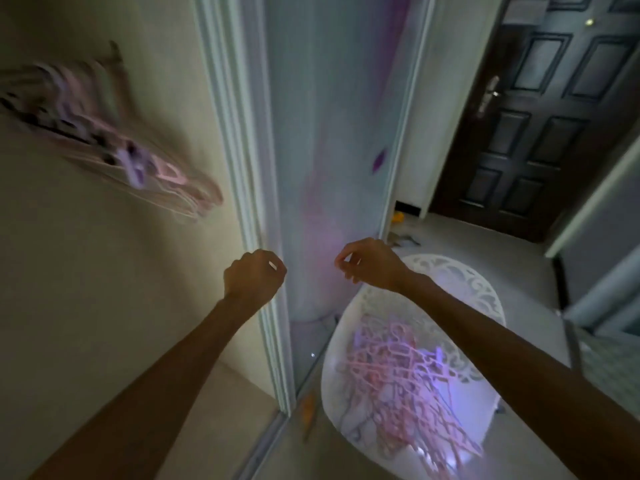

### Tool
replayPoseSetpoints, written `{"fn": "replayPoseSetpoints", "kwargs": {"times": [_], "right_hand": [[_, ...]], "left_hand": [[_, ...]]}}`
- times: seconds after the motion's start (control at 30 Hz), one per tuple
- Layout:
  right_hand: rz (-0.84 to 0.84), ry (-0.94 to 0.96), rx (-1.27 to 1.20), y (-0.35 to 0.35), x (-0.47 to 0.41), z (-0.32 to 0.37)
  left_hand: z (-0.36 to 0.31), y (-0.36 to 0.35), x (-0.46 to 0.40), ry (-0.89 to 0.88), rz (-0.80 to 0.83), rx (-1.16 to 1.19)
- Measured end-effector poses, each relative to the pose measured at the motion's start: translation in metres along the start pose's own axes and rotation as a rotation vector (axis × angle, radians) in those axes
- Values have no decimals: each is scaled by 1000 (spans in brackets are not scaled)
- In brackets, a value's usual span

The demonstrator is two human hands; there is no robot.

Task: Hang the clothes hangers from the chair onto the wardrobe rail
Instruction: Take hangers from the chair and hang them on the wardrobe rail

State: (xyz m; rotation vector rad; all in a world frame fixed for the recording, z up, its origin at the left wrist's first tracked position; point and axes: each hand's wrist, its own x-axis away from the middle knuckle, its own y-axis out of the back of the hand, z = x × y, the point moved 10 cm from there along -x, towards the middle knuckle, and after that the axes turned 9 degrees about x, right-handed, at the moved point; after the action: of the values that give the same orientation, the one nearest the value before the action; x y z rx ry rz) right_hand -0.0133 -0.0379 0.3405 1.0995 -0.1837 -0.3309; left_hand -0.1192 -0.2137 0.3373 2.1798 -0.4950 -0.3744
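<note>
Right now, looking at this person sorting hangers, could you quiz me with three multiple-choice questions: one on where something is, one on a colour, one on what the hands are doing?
1. Where does the loose pile of hangers lie?
A. On the seat of the white chair
B. On the floor by the dark door
C. Inside a drawer

2. What colour are most hangers in that pile?
A. Black
B. Pink
C. Green

3. What do the left hand and right hand hold?
A. One hanger each
B. A folded shirt together
C. Nothing, fingers loosely curled

Answers: 1 A, the pile fills the chair's seat. 2 B, the tangled frames look pink, with a few purple ones. 3 C, both hands hang in the air in front of the wardrobe with nothing visible in them.
</note>
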Motion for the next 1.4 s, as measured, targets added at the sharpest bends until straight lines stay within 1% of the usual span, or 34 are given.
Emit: {"fn": "replayPoseSetpoints", "kwargs": {"times": [0.1, 0.13, 0.23, 0.37, 0.47, 0.5, 0.57, 0.63, 0.67, 0.73, 0.77, 0.87, 0.93, 1.0, 1.07, 1.1, 1.13, 1.2, 1.23, 1.27, 1.3, 1.33, 1.37, 1.4], "right_hand": [[35, -179, 19, -18, 35, -100], [63, -240, 16, -29, 45, -143], [156, -388, 12, -56, 65, -243], [308, -508, 44, -117, 82, -359], [400, -557, 62, -171, 85, -431], [427, -564, 78, -188, 83, -450], [461, -572, 128, -223, 79, -486], [456, -552, 142, -252, 68, -509], [457, -529, 153, -268, 60, -519], [452, -480, 165, -301, 42, -536], [431, -456, 175, -316, 32, -539], [349, -404, 263, -332, 13, -537], [254, -432, 284, -330, 8, -543], [191, -438, 276, -328, 6, -547], [199, -395, 310, -329, 7, -543], [191, -368, 333, -329, 6, -541], [149, -363, 320, -327, 7, -540], [-24, -399, 185, -313, 8, -543], [-134, -408, 93, -303, 10, -544], [-226, -378, 12, -295, 8, -544], [-270, -311, -48, -288, 6, -541], [-262, -238, -81, -287, 3, -539], [-216, -182, -100, -288, 1, -538], [-158, -152, -112, -290, 1, -537]], "left_hand": [[-26, -92, 4, -10, 158, 82], [-32, -133, 5, 12, 211, 97], [-33, -230, 8, 94, 301, 83], [-11, -346, 23, 272, 429, 69], [23, -442, 33, 394, 649, 87], [37, -466, 33, 451, 678, 98], [66, -510, 34, 616, 676, 190], [79, -527, 38, 752, 601, 323], [90, -535, 40, 821, 537, 404], [109, -560, 49, 982, 461, 636], [116, -571, 51, 1028, 429, 725], [128, -584, 46, 1082, 296, 822], [128, -586, 40, 1077, 246, 804], [130, -585, 34, 1019, 192, 756], [140, -574, 29, 934, 50, 673], [139, -568, 29, 903, -29, 675], [137, -562, 29, 883, -91, 701], [131, -553, 25, 821, -173, 729], [126, -549, 20, 772, -166, 723], [122, -544, 15, 728, -143, 723], [119, -540, 8, 681, -102, 725], [115, -538, 1, 611, -37, 726], [109, -536, -7, 515, 48, 697], [101, -535, -12, 408, 151, 622]]}}
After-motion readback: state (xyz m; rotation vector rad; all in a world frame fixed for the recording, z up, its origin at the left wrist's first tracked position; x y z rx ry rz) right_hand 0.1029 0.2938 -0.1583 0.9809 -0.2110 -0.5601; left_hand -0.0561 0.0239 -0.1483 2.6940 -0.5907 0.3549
